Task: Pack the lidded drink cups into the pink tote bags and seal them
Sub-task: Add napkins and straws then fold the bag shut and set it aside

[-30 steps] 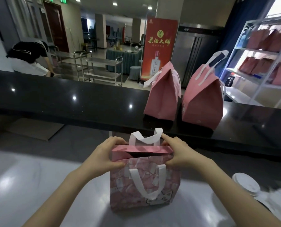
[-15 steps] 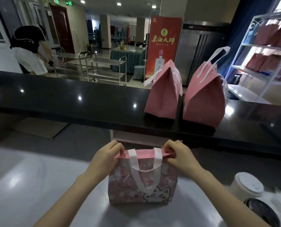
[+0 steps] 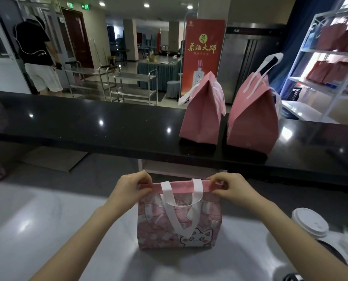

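The pink tote bag (image 3: 179, 224) stands upright on the white surface (image 3: 47, 230), about midway between its left and right sides, with its cartoon cat print facing the person. Its top edge is drawn together into a flat pink band, and a white handle (image 3: 170, 207) hangs down over the front panel. The left hand (image 3: 128, 189) holds the left end of that band, its fingers (image 3: 142, 177) curled tight and pinching the fabric against the thumb. The right hand (image 3: 229, 189) does the same at the right end, its fingers (image 3: 215, 179) bent over the top and nipping the corner. Both forearms reach in from the near edge.

To the right of the bag, apart from it and toward the right edge of the white surface, stands a lidded cup (image 3: 309, 223) with a white dome lid.

Beyond the far edge runs a higher black surface (image 3: 88, 122). Two plain pink bags stand on it near its right end, close side by side, tops folded to a peak: the left bag (image 3: 201, 116) and the right bag (image 3: 252, 120), whose white strap sticks up.

Farther back, a white shelf rack (image 3: 331, 51) on the right holds more pink bags, a red banner (image 3: 203, 53) stands behind the black surface, steel carts (image 3: 132, 86) sit left of it, and a person in a black top (image 3: 37, 57) stands at the far left
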`<state>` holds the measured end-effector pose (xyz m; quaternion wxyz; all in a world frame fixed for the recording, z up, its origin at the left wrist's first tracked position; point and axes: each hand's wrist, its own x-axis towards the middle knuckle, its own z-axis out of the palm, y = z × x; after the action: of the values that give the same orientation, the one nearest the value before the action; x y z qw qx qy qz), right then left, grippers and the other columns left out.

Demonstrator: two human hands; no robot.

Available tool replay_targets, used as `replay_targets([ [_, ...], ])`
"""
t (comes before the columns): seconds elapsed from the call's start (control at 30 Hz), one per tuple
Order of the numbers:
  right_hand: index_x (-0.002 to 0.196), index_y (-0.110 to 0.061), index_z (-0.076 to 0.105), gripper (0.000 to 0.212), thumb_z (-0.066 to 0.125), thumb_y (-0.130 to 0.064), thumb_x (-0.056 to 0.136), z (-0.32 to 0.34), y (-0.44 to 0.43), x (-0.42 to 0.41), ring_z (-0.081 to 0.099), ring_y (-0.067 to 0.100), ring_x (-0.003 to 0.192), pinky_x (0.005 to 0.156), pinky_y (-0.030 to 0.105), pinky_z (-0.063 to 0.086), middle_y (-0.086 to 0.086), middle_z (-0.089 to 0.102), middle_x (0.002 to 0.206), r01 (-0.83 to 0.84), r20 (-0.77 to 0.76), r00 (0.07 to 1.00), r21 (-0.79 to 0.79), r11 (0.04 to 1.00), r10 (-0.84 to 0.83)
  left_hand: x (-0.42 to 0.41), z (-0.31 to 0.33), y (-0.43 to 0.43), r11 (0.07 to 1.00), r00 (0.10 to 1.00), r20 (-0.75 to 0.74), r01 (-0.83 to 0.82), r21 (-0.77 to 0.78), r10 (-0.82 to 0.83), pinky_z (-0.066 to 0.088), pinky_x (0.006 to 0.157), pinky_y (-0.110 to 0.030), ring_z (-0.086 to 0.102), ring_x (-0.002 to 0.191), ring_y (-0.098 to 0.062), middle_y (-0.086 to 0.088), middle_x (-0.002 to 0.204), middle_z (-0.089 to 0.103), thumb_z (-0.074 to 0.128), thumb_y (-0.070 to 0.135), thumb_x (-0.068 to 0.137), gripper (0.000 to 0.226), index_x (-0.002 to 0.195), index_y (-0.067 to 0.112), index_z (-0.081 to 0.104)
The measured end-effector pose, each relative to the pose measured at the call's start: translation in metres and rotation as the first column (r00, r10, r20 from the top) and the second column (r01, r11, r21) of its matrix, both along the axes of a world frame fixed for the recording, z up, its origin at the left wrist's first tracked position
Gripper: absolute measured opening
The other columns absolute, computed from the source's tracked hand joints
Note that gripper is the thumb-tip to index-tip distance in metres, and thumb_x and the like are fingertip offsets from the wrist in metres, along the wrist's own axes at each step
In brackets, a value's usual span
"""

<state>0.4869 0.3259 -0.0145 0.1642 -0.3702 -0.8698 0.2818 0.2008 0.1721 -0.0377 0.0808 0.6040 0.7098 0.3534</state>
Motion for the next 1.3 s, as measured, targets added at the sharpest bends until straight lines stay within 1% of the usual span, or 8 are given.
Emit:
replay_targets([
  [0.13, 0.079, -0.031, 0.066, 0.023, 0.078, -0.012, 0.075, -0.005, -0.001, -0.002, 0.059, -0.010, 0.080, 0.061, 0.006, 0.045, -0.013, 0.068, 0.086, 0.058, -0.058, 0.996, -0.044, 0.997, -0.061, -0.002, -0.003, 0.002, 1.000, 0.993, 0.112, -0.026, 0.012, 0.024, 0.052, 0.065, -0.011, 0.067, 0.079, -0.004, 0.014, 0.081, 0.068, 0.078, 0.008, 0.076, 0.034, 0.077, 0.034, 0.056],
  [0.3, 0.083, -0.026, 0.068, 0.024, 0.078, -0.006, 0.074, -0.002, 0.000, 0.005, 0.063, -0.008, 0.094, 0.070, 0.008, 0.049, -0.014, 0.068, 0.105, 0.020, -0.143, 0.988, -0.198, 0.980, -0.049, -0.003, -0.007, 0.001, 0.999, 0.988, 0.147, -0.041, -0.011, 0.042, 0.054, 0.067, -0.014, 0.066, 0.083, -0.005, 0.015, 0.088, 0.068, 0.074, 0.012, 0.082, 0.024, 0.088, 0.032, 0.063],
  [0.5, 0.077, -0.031, 0.066, 0.035, 0.073, 0.002, 0.071, -0.016, -0.004, 0.004, 0.063, -0.003, 0.096, 0.081, 0.018, 0.055, -0.017, 0.068, 0.100, 0.069, -0.069, 0.995, 0.002, 0.998, -0.069, -0.002, -0.008, 0.004, 0.999, 0.993, 0.116, -0.016, -0.052, 0.022, 0.053, 0.068, -0.015, 0.063, 0.084, -0.008, 0.015, 0.087, 0.067, 0.070, 0.012, 0.086, 0.019, 0.089, 0.031, 0.070],
  [0.6, 0.076, -0.029, 0.070, 0.025, 0.074, -0.005, 0.074, -0.020, -0.003, 0.006, 0.059, -0.014, 0.091, 0.079, 0.008, 0.050, -0.020, 0.065, 0.102, 0.033, -0.014, 0.999, 0.051, 0.998, -0.032, -0.001, -0.009, 0.005, 0.997, 0.995, 0.095, -0.022, -0.069, 0.028, 0.052, 0.067, -0.014, 0.063, 0.084, -0.007, 0.014, 0.088, 0.067, 0.069, 0.014, 0.087, 0.018, 0.088, 0.031, 0.068],
  [0.73, 0.085, -0.028, 0.076, 0.016, 0.071, -0.013, 0.081, -0.017, -0.001, 0.008, 0.054, -0.023, 0.086, 0.072, -0.002, 0.042, -0.024, 0.064, 0.098, 0.016, 0.031, 0.999, 0.070, 0.997, -0.018, 0.003, -0.007, 0.008, 0.997, 0.996, 0.092, -0.004, -0.075, 0.011, 0.049, 0.061, -0.009, 0.062, 0.082, -0.006, 0.017, 0.086, 0.063, 0.067, 0.013, 0.087, 0.023, 0.082, 0.035, 0.062],
  [0.9, 0.083, -0.033, 0.056, 0.031, 0.074, -0.007, 0.078, -0.012, -0.004, 0.000, 0.063, -0.001, 0.086, 0.078, 0.020, 0.055, -0.012, 0.067, 0.087, 0.109, -0.053, 0.993, 0.043, 0.993, -0.107, 0.012, 0.004, 0.015, 0.993, 0.994, 0.034, 0.103, -0.062, -0.101, 0.052, 0.069, -0.009, 0.063, 0.084, -0.001, 0.021, 0.092, 0.061, 0.077, 0.028, 0.080, 0.021, 0.096, 0.035, 0.066],
  [1.0, 0.086, -0.030, 0.062, 0.027, 0.075, -0.007, 0.077, -0.013, -0.005, -0.005, 0.064, -0.001, 0.084, 0.077, 0.020, 0.056, -0.013, 0.067, 0.084, 0.137, -0.061, 0.989, 0.046, 0.989, -0.134, 0.015, 0.004, 0.021, 0.995, 0.993, -0.083, 0.081, -0.056, -0.086, 0.047, 0.070, -0.007, 0.060, 0.081, 0.000, 0.021, 0.088, 0.060, 0.077, 0.028, 0.080, 0.016, 0.095, 0.030, 0.073],
  [1.3, 0.085, -0.032, 0.069, 0.024, 0.073, -0.009, 0.079, -0.003, 0.005, -0.008, 0.065, 0.000, 0.081, 0.074, 0.019, 0.056, -0.015, 0.068, 0.083, 0.071, 0.086, 0.994, 0.013, 0.997, -0.072, 0.013, 0.002, 0.026, 0.995, 0.996, -0.045, 0.074, -0.073, -0.078, 0.055, 0.071, -0.014, 0.061, 0.075, 0.000, 0.022, 0.081, 0.062, 0.078, 0.026, 0.079, 0.012, 0.088, 0.033, 0.073],
])
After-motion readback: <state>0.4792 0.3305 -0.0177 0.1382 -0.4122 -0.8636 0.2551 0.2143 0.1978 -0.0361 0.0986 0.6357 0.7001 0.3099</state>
